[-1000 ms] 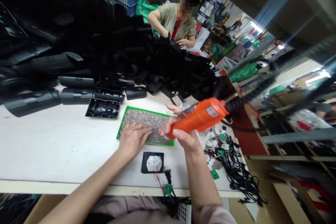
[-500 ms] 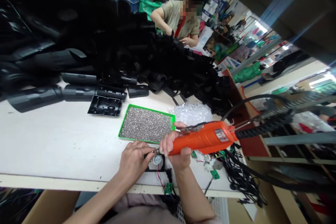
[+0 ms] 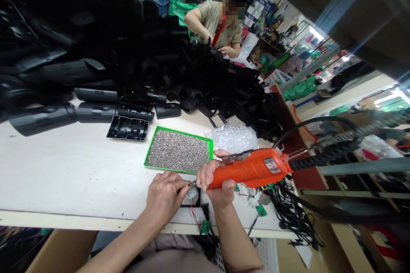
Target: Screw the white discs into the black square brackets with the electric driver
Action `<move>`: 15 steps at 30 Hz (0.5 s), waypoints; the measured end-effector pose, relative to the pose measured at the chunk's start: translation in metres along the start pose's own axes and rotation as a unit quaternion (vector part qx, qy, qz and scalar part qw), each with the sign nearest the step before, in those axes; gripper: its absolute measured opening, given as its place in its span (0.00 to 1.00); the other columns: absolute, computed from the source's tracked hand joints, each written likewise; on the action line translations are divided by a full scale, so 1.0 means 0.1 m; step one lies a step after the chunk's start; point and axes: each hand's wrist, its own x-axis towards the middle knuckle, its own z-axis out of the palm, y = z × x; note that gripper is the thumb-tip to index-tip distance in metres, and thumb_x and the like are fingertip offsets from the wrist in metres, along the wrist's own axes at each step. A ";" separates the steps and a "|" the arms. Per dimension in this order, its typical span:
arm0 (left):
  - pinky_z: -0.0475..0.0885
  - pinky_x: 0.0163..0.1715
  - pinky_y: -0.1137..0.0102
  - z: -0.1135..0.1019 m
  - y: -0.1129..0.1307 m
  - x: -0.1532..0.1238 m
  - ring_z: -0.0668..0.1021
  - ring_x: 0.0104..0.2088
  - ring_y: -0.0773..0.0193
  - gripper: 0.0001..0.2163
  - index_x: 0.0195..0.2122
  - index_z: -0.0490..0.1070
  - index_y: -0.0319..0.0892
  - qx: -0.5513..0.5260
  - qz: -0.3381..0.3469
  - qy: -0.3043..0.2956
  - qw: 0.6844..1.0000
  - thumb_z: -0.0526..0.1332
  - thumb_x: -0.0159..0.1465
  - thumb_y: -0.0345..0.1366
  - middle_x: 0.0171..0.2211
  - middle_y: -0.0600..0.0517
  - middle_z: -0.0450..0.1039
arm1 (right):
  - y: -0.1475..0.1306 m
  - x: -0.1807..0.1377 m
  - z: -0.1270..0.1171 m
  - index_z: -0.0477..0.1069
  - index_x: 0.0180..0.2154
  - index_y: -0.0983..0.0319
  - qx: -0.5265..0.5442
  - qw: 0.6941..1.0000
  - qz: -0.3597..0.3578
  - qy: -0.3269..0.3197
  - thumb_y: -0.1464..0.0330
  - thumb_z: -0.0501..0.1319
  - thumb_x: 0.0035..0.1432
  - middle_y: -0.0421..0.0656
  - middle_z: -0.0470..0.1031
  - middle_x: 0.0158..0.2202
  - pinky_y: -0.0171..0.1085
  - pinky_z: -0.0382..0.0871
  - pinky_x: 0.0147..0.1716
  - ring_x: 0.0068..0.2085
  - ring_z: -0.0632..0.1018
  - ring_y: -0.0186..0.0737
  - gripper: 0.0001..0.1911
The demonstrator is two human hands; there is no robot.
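Observation:
My right hand (image 3: 214, 180) is wrapped round an orange electric screwdriver (image 3: 253, 168), its tip pointing left and down at a small black plate with a white round motor (image 3: 192, 194) near the table's front edge. My left hand (image 3: 165, 196) is closed in a pinch at the driver's tip, over that plate; what it pinches is too small to name. Red and black wires run from the plate to a small green circuit board (image 3: 204, 226) at the table edge. Just behind my hands lies a green tray (image 3: 178, 153) full of small silver screws.
A heap of black plastic housings (image 3: 128, 59) covers the back of the white table (image 3: 64, 179). A black cover plate (image 3: 128, 128) lies left of the tray, a clear bag (image 3: 232, 137) to its right. Cables and small boards (image 3: 288, 213) pile at the right. Another person (image 3: 218, 25) works opposite.
My left hand left the screw tray and came down to the driver's tip. My right hand lowered the screwdriver onto the motor plate; over the last half second both hands barely moved.

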 end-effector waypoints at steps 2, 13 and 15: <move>0.65 0.33 0.64 0.01 0.00 -0.01 0.74 0.31 0.60 0.09 0.30 0.79 0.49 0.011 0.002 -0.002 1.000 0.60 0.64 0.39 0.27 0.53 0.77 | -0.01 0.00 0.01 0.64 0.45 0.52 -0.006 1.000 0.001 0.007 0.45 0.62 0.50 0.30 0.59 0.16 0.34 0.62 0.14 0.12 0.59 0.32 0.27; 0.65 0.33 0.64 0.01 0.07 -0.02 0.74 0.30 0.60 0.09 0.29 0.79 0.48 0.004 -0.010 0.000 1.000 0.60 0.64 0.39 0.26 0.53 0.76 | -0.01 -0.03 -0.01 0.65 0.47 0.54 0.032 0.999 -0.019 -0.019 0.49 0.63 0.54 0.31 0.61 0.17 0.34 0.62 0.15 0.14 0.60 0.32 0.24; 0.65 0.33 0.65 0.01 0.07 -0.04 0.74 0.30 0.60 0.10 0.29 0.79 0.48 0.000 -0.004 0.002 1.000 0.59 0.64 0.40 0.26 0.52 0.76 | 0.00 -0.04 -0.01 0.65 0.46 0.54 0.022 0.999 -0.015 -0.018 0.48 0.63 0.53 0.31 0.60 0.17 0.34 0.63 0.16 0.14 0.60 0.32 0.24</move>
